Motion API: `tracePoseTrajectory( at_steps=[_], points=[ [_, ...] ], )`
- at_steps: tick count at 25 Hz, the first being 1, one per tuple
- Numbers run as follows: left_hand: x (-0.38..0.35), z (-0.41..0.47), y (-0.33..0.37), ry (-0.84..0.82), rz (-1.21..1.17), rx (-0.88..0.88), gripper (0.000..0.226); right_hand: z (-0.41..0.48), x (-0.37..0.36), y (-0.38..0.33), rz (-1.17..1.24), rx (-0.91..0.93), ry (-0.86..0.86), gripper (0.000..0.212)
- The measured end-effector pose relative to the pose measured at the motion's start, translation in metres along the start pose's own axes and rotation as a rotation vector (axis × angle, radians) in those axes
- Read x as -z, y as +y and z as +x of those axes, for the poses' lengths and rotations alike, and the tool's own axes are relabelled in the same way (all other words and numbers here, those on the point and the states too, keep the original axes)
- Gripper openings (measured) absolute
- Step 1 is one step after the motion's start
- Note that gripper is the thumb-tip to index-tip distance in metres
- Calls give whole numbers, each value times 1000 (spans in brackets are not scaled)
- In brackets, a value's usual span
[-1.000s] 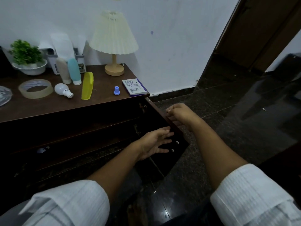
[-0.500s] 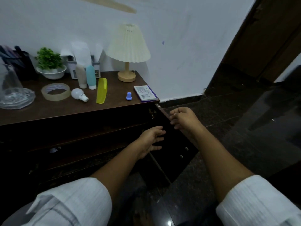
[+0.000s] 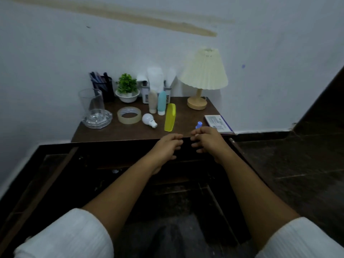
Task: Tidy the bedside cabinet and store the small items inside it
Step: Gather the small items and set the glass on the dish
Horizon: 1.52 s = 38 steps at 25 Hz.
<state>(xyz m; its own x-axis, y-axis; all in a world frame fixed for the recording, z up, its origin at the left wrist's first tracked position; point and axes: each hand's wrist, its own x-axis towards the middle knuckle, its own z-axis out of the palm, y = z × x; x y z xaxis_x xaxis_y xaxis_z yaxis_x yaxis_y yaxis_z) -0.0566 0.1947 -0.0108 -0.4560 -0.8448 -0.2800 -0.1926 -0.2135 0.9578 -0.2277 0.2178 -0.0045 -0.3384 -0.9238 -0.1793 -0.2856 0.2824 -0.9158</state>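
The dark wooden bedside cabinet [image 3: 104, 134] stands against the wall with both its doors swung open. On its top lie a tape roll [image 3: 128, 115], a white bulb [image 3: 149, 120], a yellow comb [image 3: 170, 117], a small blue cap [image 3: 199, 124] and a flat white box [image 3: 218, 123]. A beige tube [image 3: 152, 101] and a teal tube [image 3: 161, 102] stand upright behind the comb. My left hand [image 3: 168, 146] and my right hand [image 3: 207, 139] hover side by side at the cabinet's front edge, fingers loosely curled, holding nothing. The right hand is just in front of the blue cap.
At the back stand a cream lamp [image 3: 202, 79], a small potted plant [image 3: 127, 88], a black pen holder [image 3: 103, 84], a grey organiser [image 3: 144, 91] and a clear glass jug [image 3: 94, 108]. The open right door [image 3: 240, 151] juts over the dark tiled floor. The inside is dark.
Both hands left the right cabinet door and rose to the front edge of the cabinet top. The view swung left and up, centring the cabinet.
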Motion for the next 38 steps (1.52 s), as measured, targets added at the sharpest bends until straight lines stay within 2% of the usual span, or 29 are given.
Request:
tracePoseTrajectory(
  at_steps=[7,14,21,24,28,31,34,38],
  points=[
    [93,5,-4,414,12,-145,27,30,-69,-27,-91,154,-78,15],
    [150,8,-20,646,41,-233,15,56,-122,-51,-72,275,-65,7],
    [202,1,-28,997,22,-268,12,64,-192,-76,-103,391,-248,6],
    [218,6,-34,1018,80,-267,21,68,-216,-79,-116,413,-296,10],
    [235,20,-36,912,174,-230,42,76,-248,-86,-160,376,-323,37],
    [243,29,-36,813,211,-197,64,81,-263,-95,-145,312,-320,28],
    [254,38,-33,744,205,-146,70,86,-269,-96,-150,253,-320,37],
    [262,43,-34,704,209,-111,73,87,-275,-91,-255,330,-268,60]
  ],
)
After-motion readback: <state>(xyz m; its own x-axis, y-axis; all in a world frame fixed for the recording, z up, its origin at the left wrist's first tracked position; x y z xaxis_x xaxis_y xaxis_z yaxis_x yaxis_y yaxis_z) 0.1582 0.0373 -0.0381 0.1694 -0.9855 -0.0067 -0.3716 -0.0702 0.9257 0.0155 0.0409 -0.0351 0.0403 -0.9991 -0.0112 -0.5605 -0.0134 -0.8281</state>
